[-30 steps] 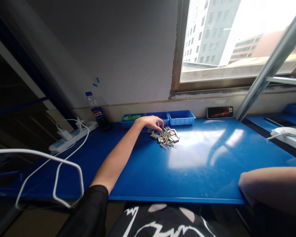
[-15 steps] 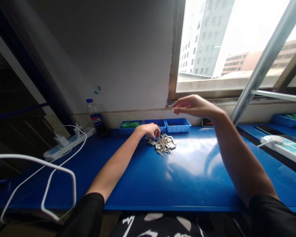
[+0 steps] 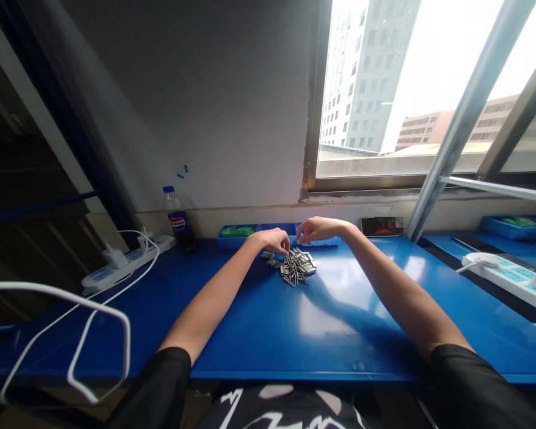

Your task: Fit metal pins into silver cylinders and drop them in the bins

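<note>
Here, a pile of small metal parts (image 3: 297,267) lies on the blue worktop (image 3: 339,322), and both of the person's hands meet at it; the left hand (image 3: 273,240) sits at the pile's rear left edge, fingers curled down with the tips at or just above the nearest parts; the right hand (image 3: 318,229) hovers just over the pile's far edge, fingers bent and drawn together toward the left hand, the two almost touching. Whether either hand has hold of a part cannot be told; the parts are too small and the fingertips hide them.

Just behind the pile a row of blue bins (image 3: 236,235) stands against the wall; the bin furthest left of the pile holds something green, and the bin nearest the right hand is partly hidden by it. Further left of the pile, beyond the bins, a cola bottle (image 3: 177,219) stands upright; left of that a white power strip (image 3: 116,271) lies on the worktop with a charger plugged in, and a white cable (image 3: 93,310) loops from it toward the near edge. Behind and right of the pile a phone (image 3: 377,226) leans on its long side below the window sill; well to the right of the pile lies a second power strip (image 3: 509,275).
</note>
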Tool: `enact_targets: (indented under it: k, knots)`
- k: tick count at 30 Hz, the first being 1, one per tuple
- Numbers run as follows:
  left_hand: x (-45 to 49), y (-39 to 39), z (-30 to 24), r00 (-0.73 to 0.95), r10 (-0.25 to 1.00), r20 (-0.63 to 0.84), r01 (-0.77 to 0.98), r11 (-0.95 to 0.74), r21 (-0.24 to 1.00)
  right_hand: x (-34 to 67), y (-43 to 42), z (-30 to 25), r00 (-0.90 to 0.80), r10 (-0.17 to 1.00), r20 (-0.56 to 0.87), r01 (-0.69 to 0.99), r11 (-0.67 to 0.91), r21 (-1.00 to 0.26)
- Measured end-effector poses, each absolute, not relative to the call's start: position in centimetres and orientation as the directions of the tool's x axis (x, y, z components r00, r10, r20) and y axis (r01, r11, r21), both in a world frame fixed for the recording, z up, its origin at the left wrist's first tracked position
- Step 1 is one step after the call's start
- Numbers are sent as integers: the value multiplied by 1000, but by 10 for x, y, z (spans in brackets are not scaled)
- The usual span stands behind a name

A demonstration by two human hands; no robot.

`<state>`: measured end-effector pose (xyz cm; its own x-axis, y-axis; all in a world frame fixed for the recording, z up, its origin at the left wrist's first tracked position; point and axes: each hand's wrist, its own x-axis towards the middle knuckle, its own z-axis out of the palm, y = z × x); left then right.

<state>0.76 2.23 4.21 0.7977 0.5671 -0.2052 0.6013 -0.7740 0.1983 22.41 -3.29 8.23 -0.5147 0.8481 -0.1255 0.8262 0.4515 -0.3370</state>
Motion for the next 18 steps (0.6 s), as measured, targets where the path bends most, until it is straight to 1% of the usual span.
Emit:
enact_targets:
  k: [4,9,14,18]
  knots:
    - [7,28,38,807,550,-213,587,-785,197,221,-33,81,-515,843,-157,826,438,-355]
    - [4,32,36,803,539,-253,591,-777,218,219,-30,78,-498,848,-180,842,424,-334]
    - [2,31,39,803,549,-230,593,-773,225,222,-25,77,-520,838,-165,824,441,-357]
    - [1,29,40,801,542,-256,597,-757,265,222,-25,75,-519,841,-149,820,442,-363]
